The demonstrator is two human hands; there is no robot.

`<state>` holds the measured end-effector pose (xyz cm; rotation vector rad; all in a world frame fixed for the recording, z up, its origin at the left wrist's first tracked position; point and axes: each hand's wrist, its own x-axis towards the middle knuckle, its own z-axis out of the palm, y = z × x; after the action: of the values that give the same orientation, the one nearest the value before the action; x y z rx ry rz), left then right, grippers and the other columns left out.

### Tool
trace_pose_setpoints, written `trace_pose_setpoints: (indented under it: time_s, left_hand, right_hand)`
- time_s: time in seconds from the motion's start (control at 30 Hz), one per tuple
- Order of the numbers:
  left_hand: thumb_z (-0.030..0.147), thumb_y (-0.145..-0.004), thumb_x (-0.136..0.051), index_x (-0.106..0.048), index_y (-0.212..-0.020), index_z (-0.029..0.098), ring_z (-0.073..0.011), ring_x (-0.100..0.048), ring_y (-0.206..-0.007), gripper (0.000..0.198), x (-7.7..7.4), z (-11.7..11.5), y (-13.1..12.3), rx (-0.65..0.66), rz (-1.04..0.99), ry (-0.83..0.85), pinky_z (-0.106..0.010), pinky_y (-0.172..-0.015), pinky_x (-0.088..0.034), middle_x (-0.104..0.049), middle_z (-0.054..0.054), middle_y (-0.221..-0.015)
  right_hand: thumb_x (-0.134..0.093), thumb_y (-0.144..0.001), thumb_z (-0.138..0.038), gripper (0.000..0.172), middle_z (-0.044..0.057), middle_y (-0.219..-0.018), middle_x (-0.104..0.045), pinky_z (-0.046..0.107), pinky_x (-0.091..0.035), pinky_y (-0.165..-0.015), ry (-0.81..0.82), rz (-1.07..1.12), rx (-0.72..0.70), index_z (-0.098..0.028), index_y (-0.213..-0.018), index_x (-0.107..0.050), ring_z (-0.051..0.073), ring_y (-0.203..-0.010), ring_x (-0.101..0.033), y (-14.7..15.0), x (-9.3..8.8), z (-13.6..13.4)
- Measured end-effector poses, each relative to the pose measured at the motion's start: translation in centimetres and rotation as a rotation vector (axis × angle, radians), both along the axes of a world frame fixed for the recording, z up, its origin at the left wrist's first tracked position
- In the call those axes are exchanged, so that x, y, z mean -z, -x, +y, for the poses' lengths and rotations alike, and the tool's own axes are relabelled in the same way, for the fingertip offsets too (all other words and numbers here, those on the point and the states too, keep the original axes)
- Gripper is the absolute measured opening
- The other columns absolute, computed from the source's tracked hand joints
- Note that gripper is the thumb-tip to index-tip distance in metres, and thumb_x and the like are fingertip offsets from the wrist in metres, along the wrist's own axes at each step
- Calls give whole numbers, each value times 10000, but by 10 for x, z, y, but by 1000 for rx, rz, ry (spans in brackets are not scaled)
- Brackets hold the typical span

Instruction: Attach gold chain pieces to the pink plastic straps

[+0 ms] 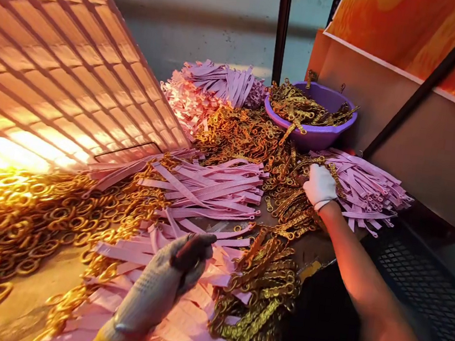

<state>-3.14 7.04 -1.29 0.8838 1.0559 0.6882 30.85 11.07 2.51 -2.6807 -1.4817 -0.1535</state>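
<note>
My left hand (pixel 183 271), in a whitish glove with dark finger ends, is above the pink straps (pixel 193 306). Its fingers are bent and pressed together; whatever they hold, if anything, cannot be made out. My right hand (pixel 321 185), also in a white glove, is stretched forward to a heap of gold-coloured metal link pieces (pixel 295 210) with looped ends. Its fingers are curled in at the pieces and partly hidden. A bundle of pink straps with small end loops (pixel 370 186) lies just right of it. More gold-coloured link pieces (pixel 260 303) are piled to the right of my left hand.
A purple basin (pixel 320 135) full of gold-coloured pieces stands at the back. Many gold-coloured rings (pixel 58 215) cover the left side. A slanted, brightly lit ribbed panel (pixel 66 60) rises there. Dark plastic mesh (pixel 426 286) is at right, below a brown board (pixel 350 63).
</note>
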Motion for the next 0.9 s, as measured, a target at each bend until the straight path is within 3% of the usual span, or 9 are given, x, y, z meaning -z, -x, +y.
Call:
trace_pose_setpoints:
  time_s: [0.07,0.17,0.23,0.33,0.47,0.53,0.6,0.77,0.9]
  left_hand:
    - [444,-848,-696,-690,-1052,123,-44,-441,-449,381,-12,1,-3,-42,-183,254,-121,-346,-310,-621,-25,-702]
    - [383,-828,-714,-680,-1150,80,-163,-678,-757,443,-24,2,-4,-24,-373,431,-216,-576,-567,-701,-140,-963]
    - [249,-772,-763,-682,-1166,75,-188,-693,-856,438,-26,-2,-2,-5,-379,369,-227,-648,-581,-700,-150,-1035]
    - [135,-718,-795,-686,-1135,93,-128,-665,-746,433,-20,-9,1,-2,-301,210,-159,-530,-494,-697,-113,-978]
    - [270,-767,-787,-646,-1089,119,-82,-587,-575,382,-10,-14,0,-16,-205,44,-129,-403,-349,-689,-68,-841]
    - [341,-810,-744,-639,-961,113,-59,-517,-486,293,-8,-14,-2,-6,-132,-57,-131,-372,-295,-689,-63,-764]
    - [400,-853,-688,-615,-851,118,-39,-443,-426,291,-8,-14,-5,21,-60,-130,-135,-365,-277,-664,-44,-666]
    - [468,-854,-641,-523,-813,179,-54,-433,-421,314,-13,-19,-14,38,-6,-169,-143,-362,-275,-574,28,-598]
    - [455,-868,-595,-507,-784,192,-59,-392,-406,290,-13,-21,-18,139,125,-252,-156,-366,-270,-483,58,-542]
  right_hand:
    - [-510,-888,-125,250,181,-1105,-638,277,-439,-738,41,-9,28,-126,-1123,-599,237,-968,-648,-7,15,7]
    - [-467,-866,-52,281,199,-1085,-632,306,-444,-740,60,-12,-7,-103,-1110,-598,264,-965,-651,-7,29,7]
    - [-460,-854,-43,280,210,-1070,-637,326,-445,-754,31,-18,-36,-94,-1088,-605,287,-975,-645,-7,33,5]
    - [-458,-881,-102,250,198,-1014,-662,344,-443,-801,-144,65,-133,-93,-1084,-604,292,-967,-632,-3,32,-1]
    - [-426,-956,-272,278,103,-986,-681,305,-466,-797,-375,610,-510,-146,-1151,-579,204,-858,-612,38,24,-17]
    - [-459,-956,-376,310,76,-1001,-673,281,-477,-784,-298,903,-731,-153,-1128,-587,170,-835,-591,70,18,-28]
    - [-514,-937,-421,331,58,-961,-668,272,-480,-780,-165,1053,-871,-144,-1098,-596,155,-813,-577,100,13,-39]
    - [-584,-864,-212,210,57,-1003,-696,265,-461,-817,49,1005,-1048,-172,-1068,-615,167,-873,-599,137,9,-59]
    - [-526,-773,-102,211,33,-892,-692,250,-419,-726,37,773,-933,-189,-945,-615,162,-783,-583,142,15,-66]
